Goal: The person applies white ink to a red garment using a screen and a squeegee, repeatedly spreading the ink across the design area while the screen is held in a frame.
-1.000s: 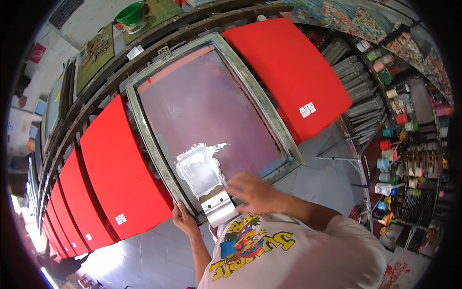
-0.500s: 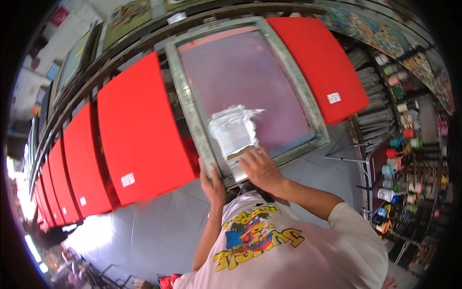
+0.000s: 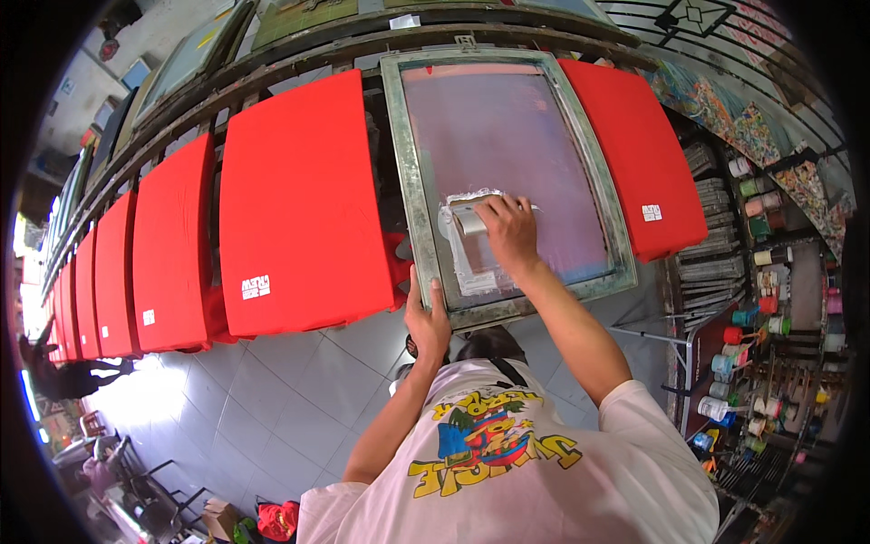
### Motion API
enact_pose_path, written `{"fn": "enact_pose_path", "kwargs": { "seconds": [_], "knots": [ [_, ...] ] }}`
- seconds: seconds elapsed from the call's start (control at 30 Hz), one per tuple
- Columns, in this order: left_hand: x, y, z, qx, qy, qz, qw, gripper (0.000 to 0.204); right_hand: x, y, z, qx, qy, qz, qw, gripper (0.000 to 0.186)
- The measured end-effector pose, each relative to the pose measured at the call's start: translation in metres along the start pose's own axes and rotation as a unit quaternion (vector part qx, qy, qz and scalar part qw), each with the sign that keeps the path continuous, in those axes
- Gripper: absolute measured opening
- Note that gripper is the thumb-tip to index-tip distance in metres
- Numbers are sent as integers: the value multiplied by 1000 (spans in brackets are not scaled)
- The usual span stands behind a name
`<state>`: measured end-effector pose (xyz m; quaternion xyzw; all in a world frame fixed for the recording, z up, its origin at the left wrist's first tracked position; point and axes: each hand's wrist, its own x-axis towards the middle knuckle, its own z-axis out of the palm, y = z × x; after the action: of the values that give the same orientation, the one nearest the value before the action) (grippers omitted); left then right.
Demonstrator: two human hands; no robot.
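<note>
A screen-printing frame point(image 3: 413, 181) with worn greenish-grey bars lies before me, its purplish mesh point(image 3: 507, 127) stretched inside. White ink point(image 3: 473, 267) forms a roughly square patch on the near left part of the mesh. My right hand point(image 3: 513, 234) is closed around a squeegee point(image 3: 468, 220), which rests at the patch's far edge; its blade is partly hidden. At the frame's near left corner, my left hand point(image 3: 428, 319) grips the bar, thumb on top and fingers along the outer side.
Red fabric pieces point(image 3: 299, 190) on boards run in a row to the left, several with small white prints. Another red piece point(image 3: 639, 154) lies right of the frame. Paint containers point(image 3: 716, 408) crowd a rack at the right. A person point(image 3: 68, 372) is at the far left.
My right hand has pushed the squeegee from the near bar to the far side of the ink patch. My left hand still holds the corner. The whole view has shifted.
</note>
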<state>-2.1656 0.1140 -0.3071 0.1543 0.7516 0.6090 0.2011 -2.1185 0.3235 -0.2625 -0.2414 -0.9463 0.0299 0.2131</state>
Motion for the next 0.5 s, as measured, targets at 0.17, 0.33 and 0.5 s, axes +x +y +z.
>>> {"fn": "enact_pose_path", "kwargs": {
  "seconds": [0.17,0.33,0.5],
  "knots": [
    [-3,6,-3,-16,-13,-36,999,58,29,16,-29,9,-155,18,988,21],
    [0,2,-2,-35,-11,-38,999,58,19,-8,-86,28,-97,0,995,26],
    [0,-4,-1,-51,-14,-21,998,58,-74,-42,-93,6,-113,6,994,38]
  ]
}}
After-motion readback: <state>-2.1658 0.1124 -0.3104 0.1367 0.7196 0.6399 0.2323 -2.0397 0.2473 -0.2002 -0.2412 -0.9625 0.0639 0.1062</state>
